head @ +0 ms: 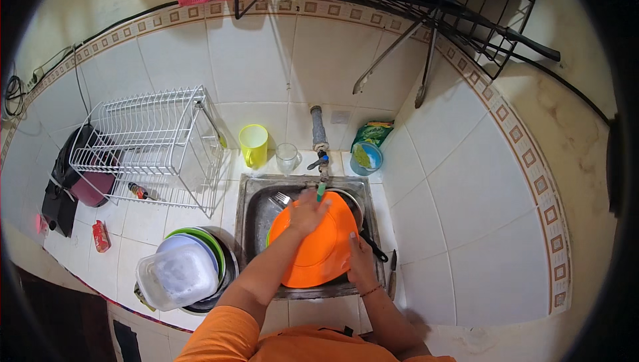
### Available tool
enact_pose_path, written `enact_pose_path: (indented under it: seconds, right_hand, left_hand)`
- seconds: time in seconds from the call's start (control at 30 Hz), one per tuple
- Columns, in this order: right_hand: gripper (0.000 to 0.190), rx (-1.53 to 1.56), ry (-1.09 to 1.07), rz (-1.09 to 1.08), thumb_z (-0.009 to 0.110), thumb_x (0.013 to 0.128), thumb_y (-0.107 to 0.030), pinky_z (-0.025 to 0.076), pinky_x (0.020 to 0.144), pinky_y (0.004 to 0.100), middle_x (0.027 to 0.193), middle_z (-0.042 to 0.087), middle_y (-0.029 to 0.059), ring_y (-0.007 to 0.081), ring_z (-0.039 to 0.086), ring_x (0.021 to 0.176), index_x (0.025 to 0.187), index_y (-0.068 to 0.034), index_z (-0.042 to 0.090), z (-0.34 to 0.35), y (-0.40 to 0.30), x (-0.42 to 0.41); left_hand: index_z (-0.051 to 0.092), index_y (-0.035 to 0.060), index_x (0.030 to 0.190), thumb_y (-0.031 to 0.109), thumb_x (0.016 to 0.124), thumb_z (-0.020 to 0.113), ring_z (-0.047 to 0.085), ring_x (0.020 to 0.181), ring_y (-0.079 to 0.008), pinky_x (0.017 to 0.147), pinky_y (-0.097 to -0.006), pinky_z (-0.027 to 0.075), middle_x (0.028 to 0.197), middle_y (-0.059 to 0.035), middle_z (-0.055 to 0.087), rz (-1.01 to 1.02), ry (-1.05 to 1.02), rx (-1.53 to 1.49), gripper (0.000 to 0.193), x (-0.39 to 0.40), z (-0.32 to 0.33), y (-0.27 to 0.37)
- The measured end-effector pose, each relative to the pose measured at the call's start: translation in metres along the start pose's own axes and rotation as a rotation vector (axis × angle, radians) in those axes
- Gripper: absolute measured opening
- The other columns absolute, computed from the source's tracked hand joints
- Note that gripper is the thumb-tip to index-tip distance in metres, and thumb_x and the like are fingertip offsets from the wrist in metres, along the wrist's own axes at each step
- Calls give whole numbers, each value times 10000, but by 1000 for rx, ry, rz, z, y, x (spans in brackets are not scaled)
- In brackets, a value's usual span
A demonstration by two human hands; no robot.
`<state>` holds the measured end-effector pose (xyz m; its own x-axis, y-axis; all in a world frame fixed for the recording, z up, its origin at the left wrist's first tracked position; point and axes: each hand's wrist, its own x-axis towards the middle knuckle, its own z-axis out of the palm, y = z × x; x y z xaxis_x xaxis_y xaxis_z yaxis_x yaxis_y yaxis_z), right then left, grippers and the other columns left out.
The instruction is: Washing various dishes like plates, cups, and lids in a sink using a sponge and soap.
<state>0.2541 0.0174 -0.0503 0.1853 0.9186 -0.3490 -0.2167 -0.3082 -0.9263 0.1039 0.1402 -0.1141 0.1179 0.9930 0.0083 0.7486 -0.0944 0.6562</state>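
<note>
An orange plastic plate [324, 242] is tilted over the metal sink [252, 234], beneath the tap [322, 162] with its green spout end. My right hand [360, 257] grips the plate's right edge, thumb on the upper face. My left hand [307, 217] rests spread on the plate's upper left face, its fingers blurred, close to the spout. Under the plate, a fork [282, 198] and a pan with a black handle [375, 248] show in part; the rest of the sink's contents is hidden.
Left of the sink, a stack of dishes is topped by a clear plastic container [177, 276]. Behind stand a white wire dish rack [150, 147], a yellow mug [253, 146], a glass [287, 158] and a blue cup [366, 160] holding a sponge. A knife [393, 274] lies at the right. Tongs [394, 55] hang overhead.
</note>
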Motion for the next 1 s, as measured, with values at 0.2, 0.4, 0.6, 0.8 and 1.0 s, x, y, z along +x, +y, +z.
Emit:
enact_pose_path:
  seconds: [0.2,0.4,0.6,0.8,1.0]
  right_hand:
    - [398,310,-58,-42,506,964,-308,491,816,284,1087,590,41,124,576,930,1224,-6,517,-25,22,15]
    - [432,543,-112,-151,523,949,-316,488,922,330,1251,546,44,171,563,1097,1294,-65,458,-14,40,21]
    - [441,457,-408,-10,496,963,-287,454,969,346,1274,537,52,179,516,1177,1329,-57,408,-38,49,31]
    - [438,459,-263,76,506,962,-285,463,949,352,1282,515,58,189,535,1141,1318,-51,401,-23,27,22]
    - [457,379,-202,-90,538,944,-327,466,929,340,1253,528,56,177,544,1113,1290,-51,426,-5,39,18]
  left_hand:
    - [426,60,1337,510,937,374,480,1198,-335,988,-474,368,1296,-199,505,-396,95,-180,604,-28,-24,-32]
    - [539,-29,1155,371,976,440,597,924,-204,797,-305,461,1056,-141,632,-500,368,-1137,450,-65,11,-56]
    - [649,-6,873,373,945,514,598,633,-192,606,-338,466,772,-59,660,-478,482,-1136,408,-52,17,-86]
    - [549,62,1197,564,889,436,571,963,-324,834,-471,415,1114,-194,590,-524,256,-303,600,-28,-5,-58]
    - [233,119,1462,586,899,347,126,1396,-394,1087,-597,92,1485,-241,199,-161,437,126,741,-25,34,16]
